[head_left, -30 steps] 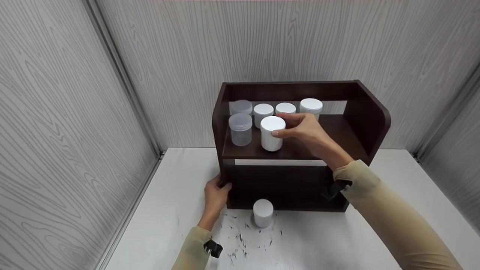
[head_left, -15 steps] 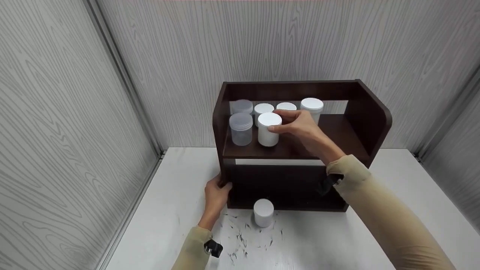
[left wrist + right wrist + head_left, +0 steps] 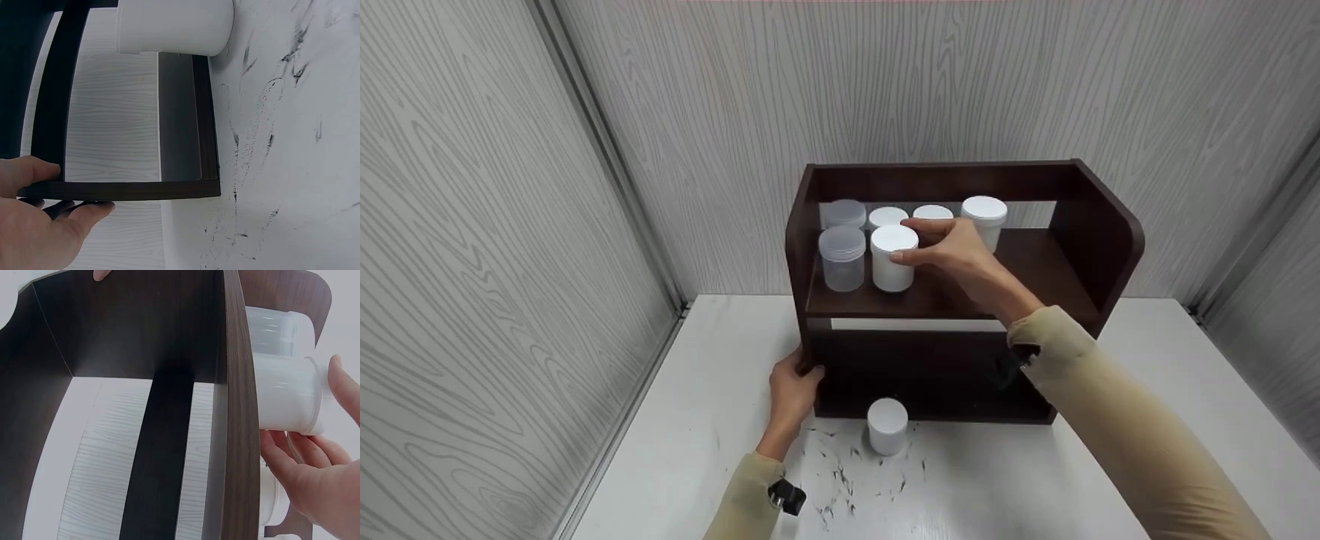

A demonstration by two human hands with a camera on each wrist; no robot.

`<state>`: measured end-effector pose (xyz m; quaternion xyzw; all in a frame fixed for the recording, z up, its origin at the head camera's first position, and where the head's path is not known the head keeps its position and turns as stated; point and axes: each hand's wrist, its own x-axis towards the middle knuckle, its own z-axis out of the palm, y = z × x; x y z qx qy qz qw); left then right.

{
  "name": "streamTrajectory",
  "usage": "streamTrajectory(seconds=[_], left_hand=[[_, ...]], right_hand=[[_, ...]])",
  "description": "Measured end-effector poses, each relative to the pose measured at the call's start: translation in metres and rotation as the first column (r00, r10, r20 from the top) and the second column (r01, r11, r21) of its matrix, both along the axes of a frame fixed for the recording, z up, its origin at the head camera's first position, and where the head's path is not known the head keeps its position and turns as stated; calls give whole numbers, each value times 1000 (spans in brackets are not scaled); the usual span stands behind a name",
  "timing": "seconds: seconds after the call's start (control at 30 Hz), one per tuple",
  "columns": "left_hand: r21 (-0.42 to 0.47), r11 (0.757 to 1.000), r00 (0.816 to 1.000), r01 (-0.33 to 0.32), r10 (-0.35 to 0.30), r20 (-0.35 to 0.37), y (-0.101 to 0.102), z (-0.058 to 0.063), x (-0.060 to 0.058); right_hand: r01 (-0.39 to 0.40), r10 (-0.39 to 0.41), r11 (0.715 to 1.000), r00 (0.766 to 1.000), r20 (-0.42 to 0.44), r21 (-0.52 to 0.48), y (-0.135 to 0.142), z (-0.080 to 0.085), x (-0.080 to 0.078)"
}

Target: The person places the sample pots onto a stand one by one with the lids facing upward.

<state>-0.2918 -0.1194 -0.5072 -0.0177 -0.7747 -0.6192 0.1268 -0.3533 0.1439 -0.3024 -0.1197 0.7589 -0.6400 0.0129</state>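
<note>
My right hand [image 3: 960, 255] holds a white lidded jar [image 3: 893, 268] upright on the upper level of a dark brown two-level shelf [image 3: 937, 375], thumb on its near side and fingers behind. A translucent jar [image 3: 843, 262] stands just left of it. In the right wrist view, the fingers of my right hand [image 3: 315, 478] lie along the white jar [image 3: 286, 392], close to the lid. My left hand [image 3: 793, 397] grips the shelf's left side panel. The left wrist view shows the left hand [image 3: 45, 219] with thumb and fingers on opposite faces of that panel [image 3: 124, 190].
Another white jar [image 3: 887, 427] stands on the white table [image 3: 720, 337], before the shelf's lower level. Behind the held jar are a translucent jar [image 3: 845, 213] and several white ones, including the rightmost white jar [image 3: 985, 214]. Grey wood-grain walls [image 3: 735, 112] enclose the table.
My right hand has moved the white jar left and slightly back on the upper level, nearer the translucent jar. The left hand stays on the side panel.
</note>
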Motion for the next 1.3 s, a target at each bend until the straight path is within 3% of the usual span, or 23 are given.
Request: streamTrajectory(seconds=[0.47, 1.03, 1.3], left_hand=[[-7, 1000, 1000, -7, 7, -20, 0, 0, 0], [5, 1000, 1000, 0, 0, 14, 0, 3, -2], [-1, 1000, 1000, -3, 3, 12, 0, 1, -1]], right_hand=[[17, -17, 999, 1000, -4, 31, -1, 1, -2], [2, -2, 1000, 1000, -5, 24, 1, 1, -3], [-15, 15, 1000, 999, -33, 0, 9, 1, 8]])
